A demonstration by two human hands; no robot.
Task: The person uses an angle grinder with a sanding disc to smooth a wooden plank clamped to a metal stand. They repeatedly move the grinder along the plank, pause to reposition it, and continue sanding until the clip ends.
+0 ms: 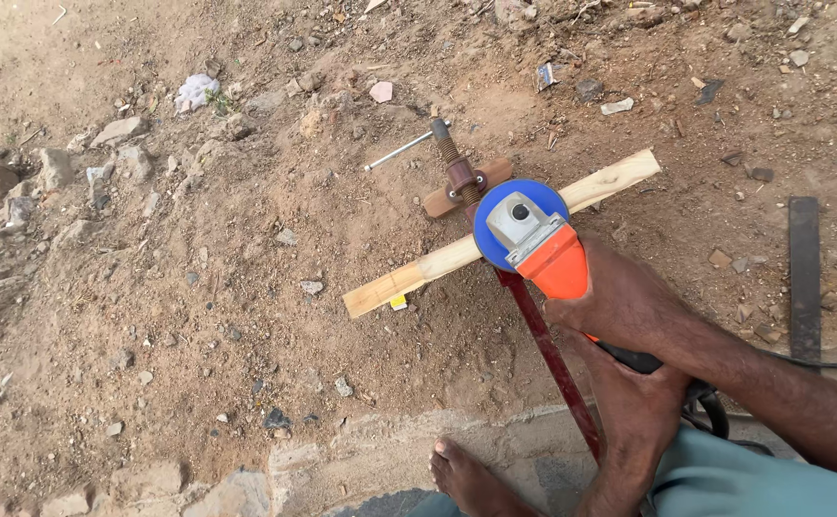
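Orange-bodied angle grinder, blue guard down, sits on the wooden strip clamped by a bar clamp on dirt. Right hand and left hand wrap it. Kickback could fling it toward the bare foot.

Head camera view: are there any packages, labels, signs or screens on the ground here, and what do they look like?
Small yellow tag or scrap: on the dirt just under the wooden strip, near its lower left end.
Torn wrapper scrap: on the dirt at the top, small, bluish and white.
No signs or screens show.
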